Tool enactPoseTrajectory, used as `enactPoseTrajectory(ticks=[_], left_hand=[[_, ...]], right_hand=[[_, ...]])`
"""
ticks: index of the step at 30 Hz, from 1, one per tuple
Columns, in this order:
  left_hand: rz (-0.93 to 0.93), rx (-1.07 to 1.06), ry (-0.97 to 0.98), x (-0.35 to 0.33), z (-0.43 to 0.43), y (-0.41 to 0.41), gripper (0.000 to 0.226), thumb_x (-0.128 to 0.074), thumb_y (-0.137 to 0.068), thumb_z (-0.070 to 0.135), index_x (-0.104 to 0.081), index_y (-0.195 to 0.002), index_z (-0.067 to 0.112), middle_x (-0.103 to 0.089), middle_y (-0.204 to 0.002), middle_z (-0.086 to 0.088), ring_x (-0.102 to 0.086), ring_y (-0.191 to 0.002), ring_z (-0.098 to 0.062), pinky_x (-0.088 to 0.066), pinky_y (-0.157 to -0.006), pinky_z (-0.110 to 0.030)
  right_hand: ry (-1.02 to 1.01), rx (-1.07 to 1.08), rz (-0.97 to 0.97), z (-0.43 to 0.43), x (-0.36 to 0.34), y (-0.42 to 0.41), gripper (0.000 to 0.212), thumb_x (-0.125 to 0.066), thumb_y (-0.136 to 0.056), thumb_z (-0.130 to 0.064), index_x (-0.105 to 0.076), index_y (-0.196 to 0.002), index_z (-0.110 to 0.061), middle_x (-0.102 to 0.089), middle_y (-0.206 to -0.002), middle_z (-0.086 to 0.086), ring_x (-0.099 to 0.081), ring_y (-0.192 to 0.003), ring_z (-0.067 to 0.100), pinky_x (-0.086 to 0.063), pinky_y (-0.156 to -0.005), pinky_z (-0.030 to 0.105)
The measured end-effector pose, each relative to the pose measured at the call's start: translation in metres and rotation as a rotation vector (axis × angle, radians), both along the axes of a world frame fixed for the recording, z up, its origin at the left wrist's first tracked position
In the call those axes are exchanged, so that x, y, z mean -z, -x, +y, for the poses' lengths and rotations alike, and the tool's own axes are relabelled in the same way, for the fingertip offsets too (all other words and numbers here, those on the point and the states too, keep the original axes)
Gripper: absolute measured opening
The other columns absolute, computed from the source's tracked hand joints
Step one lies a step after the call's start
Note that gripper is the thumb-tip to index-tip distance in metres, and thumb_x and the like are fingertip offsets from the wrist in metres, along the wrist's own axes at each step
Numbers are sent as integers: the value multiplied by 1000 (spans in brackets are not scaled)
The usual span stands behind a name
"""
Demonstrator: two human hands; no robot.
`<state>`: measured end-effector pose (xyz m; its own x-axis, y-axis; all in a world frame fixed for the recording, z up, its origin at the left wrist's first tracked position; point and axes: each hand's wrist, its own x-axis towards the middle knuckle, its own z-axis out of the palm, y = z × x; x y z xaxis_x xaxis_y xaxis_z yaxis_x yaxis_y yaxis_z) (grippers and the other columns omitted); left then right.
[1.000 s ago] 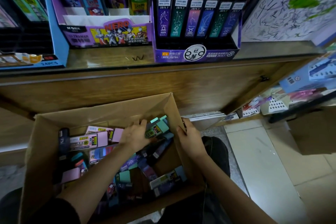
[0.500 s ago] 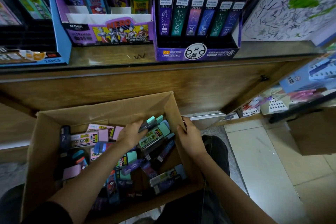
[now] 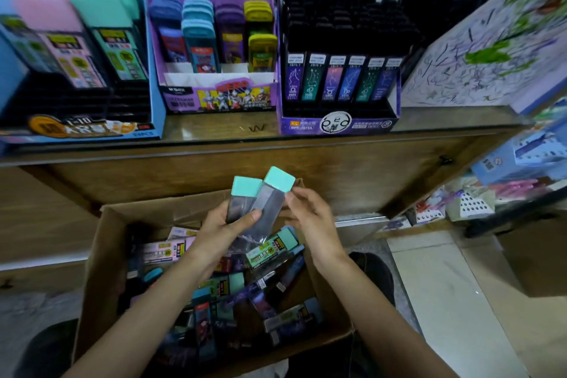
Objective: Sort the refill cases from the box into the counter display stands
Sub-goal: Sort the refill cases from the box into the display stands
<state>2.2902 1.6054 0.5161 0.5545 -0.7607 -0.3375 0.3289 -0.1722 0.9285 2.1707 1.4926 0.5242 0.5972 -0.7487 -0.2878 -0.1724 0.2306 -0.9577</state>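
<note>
Refill cases (image 3: 267, 199) in L hand (image 3: 224, 230).

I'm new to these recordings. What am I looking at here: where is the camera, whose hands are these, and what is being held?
There is no machine here. A person works with bare hands, and the single picture comes from a camera worn on their head, looking down. The left hand grips two mint-capped refill cases above an open cardboard box full of mixed cases. The right hand has its fingers at one cap; whether they pinch it is unclear. On the wooden counter are three displays: a blue stand, a purple stand and a dark stand.
</note>
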Motion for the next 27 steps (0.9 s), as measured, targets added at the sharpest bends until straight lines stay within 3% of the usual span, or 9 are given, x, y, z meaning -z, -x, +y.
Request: enactPoseTrajectory(ticks=[7, 9, 12, 14, 16, 19, 21, 23, 27], left_hand=[[-48, 93, 63, -46, 14, -1, 24, -58, -85, 29, -58, -109, 33, -72, -101, 8, -69, -90, -10, -57, -73, -27], [-222, 143, 61, -57, 18, 0, 21, -52, -93, 25, -52, -111, 37, -67, -105, 9, -65, -93, -5, -53, -75, -20], [-540, 176, 53, -67, 21, -3, 25, -44, -97, 11, -45, -119, 22, -57, -101, -8, -57, -90, -23, -47, -77, -30], [-798, 143, 18, -72, 23, -7, 35, -45, -96, 9, -40, -130, 12, -50, -108, -9, -52, -96, -7, -42, -80, -15], [-936, 114, -13, -77, 28, -11, 48, -46, -96, 14, -30, -141, 14, -42, -110, -4, -46, -93, 5, -37, -77, -6], [-1019, 131, -52, -81, 38, -16, 66, -47, -96, 25, -9, -150, 21, -33, -114, -1, -48, -101, -10, -42, -86, -20], [-1000, 184, -50, -86, 48, -21, 74, -47, -92, 42, -2, -150, 31, -32, -118, 4, -45, -108, -9, -43, -91, -25], [-852, 144, 60, -93, 57, -29, 66, -45, -86, 56, -16, -144, 45, -38, -122, 12, -45, -110, 0, -44, -90, -19], [-439, -16, 219, -115, 67, -47, 37, -50, -84, 42, -52, -119, 32, -64, -113, 7, -61, -100, 0, -50, -79, -16]], right_hand=[[69, -21, -93, 9, -44, -19, 16, -57, -92, -11, -63, -102, -21, -66, -107, 0, -63, -100, 17, -53, -81, 30], [222, -36, -14, 17, -51, -25, 16, -58, -92, -18, -61, -103, -29, -65, -105, -8, -63, -99, 10, -54, -85, 33], [277, -58, -64, 35, -66, -35, 30, -60, -86, -44, -56, -112, -30, -67, -106, -7, -65, -95, 7, -55, -86, 37], [174, -113, -158, 45, -77, -44, 39, -63, -76, -54, -54, -107, -33, -68, -108, -5, -65, -98, 6, -53, -88, 32], [143, -143, -180, 51, -86, -53, 31, -67, -79, -47, -54, -104, -34, -67, -107, -7, -64, -98, 3, -52, -88, 27], [116, -102, -195, 54, -94, -64, 18, -62, -89, -23, -57, -106, -25, -68, -99, -5, -66, -90, 4, -52, -78, 24], [128, -99, -203, 55, -101, -68, 18, -55, -93, -13, -59, -108, -21, -68, -94, 0, -66, -84, 7, -53, -71, 24], [160, -139, -220, 55, -109, -71, 21, -53, -93, -10, -60, -106, -25, -68, -97, 4, -66, -89, 15, -54, -75, 32], [168, -299, -276, 55, -124, -76, 24, -53, -93, -15, -62, -112, -28, -70, -103, 4, -65, -98, 25, -53, -86, 47]])
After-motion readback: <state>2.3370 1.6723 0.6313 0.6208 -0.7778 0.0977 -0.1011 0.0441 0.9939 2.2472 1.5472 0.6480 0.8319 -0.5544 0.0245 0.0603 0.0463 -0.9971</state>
